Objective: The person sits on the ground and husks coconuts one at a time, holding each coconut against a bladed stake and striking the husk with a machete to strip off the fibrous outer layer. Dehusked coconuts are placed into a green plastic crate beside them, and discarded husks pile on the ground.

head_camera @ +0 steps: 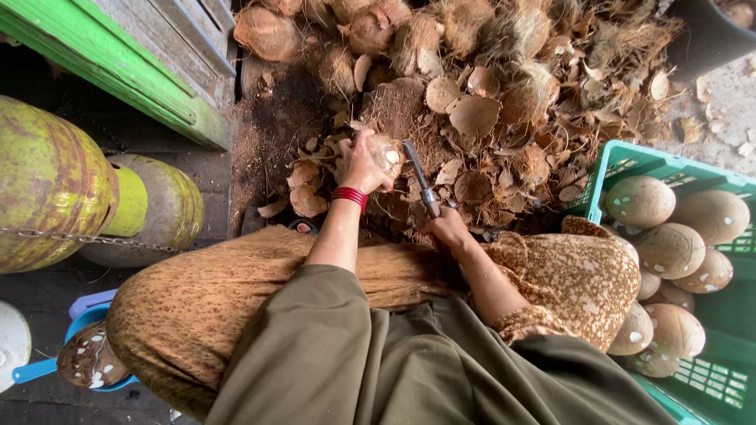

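Heaped brown coconut husk and shell scraps (488, 102) cover the ground; a green plastic crate (713, 378) of peeled coconuts stands right. Left hand (361, 167) grips a half-peeled coconut (387, 153), steadying it against the right hand's (447, 229) short knife (420, 179).

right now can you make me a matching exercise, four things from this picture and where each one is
Things:
1. coconut being peeled
2. knife
3. peeled coconuts
4. gas cylinder

Places:
A. in the green crate at the right
B. in the left hand
C. at the far left, behind a chain
D. in the right hand, blade pointing up to the coconut

Pairs: 1-B, 2-D, 3-A, 4-C
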Demonstrator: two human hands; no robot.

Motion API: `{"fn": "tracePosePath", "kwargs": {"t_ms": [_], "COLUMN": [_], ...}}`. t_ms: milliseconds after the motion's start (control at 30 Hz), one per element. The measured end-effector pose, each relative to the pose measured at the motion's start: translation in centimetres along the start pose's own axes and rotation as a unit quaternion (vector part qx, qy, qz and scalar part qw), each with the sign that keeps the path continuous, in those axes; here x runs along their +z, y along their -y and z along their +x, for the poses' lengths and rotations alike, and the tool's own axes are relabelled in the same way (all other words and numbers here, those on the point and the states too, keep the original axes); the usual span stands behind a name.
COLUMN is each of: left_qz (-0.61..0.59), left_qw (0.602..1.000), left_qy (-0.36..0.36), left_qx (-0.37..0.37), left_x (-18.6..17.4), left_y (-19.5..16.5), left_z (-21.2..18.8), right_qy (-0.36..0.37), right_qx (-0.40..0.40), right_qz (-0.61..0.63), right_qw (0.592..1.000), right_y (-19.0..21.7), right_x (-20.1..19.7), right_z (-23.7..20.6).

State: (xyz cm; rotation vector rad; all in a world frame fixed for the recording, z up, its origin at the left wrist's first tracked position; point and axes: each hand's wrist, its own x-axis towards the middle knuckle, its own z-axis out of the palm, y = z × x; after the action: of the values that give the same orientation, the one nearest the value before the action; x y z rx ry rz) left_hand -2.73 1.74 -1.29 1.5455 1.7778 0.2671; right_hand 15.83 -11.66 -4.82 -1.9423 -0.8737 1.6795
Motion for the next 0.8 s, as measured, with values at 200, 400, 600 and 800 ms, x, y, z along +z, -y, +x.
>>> {"fn": "tracePosePath", "kwargs": {"t_ms": [200,400,600,800], "left_qz": [-0.062,-0.017,-0.105,-0.034], "left_qw": [0.993,0.999,0.975,0.999], "left_qy": [-0.046,0.001,-0.084,-0.016], "left_qx": [0.087,0.027,0.175,0.037], "left_x": [0.6,0.9,2.0,0.8], "left_y": [2.3,1.2,1.1,2.1], "left_z": [0.8,1.2,1.8,1.0], "right_qy": [-0.059,-0.062,-0.04,-0.036], "right_qx": [-0.091,-0.411,-0.076,-0.328], "right_qz": [-0.003,0.01,0.028,0.071], "right_qw": [0.994,0.909,0.996,0.941], "right_y": [3.4,3.8,4.2,2.9], "right_x": [-0.2,0.4,2.0,-0.2], "right_z": [-4.6,-6.0,-4.1,-4.9]}}
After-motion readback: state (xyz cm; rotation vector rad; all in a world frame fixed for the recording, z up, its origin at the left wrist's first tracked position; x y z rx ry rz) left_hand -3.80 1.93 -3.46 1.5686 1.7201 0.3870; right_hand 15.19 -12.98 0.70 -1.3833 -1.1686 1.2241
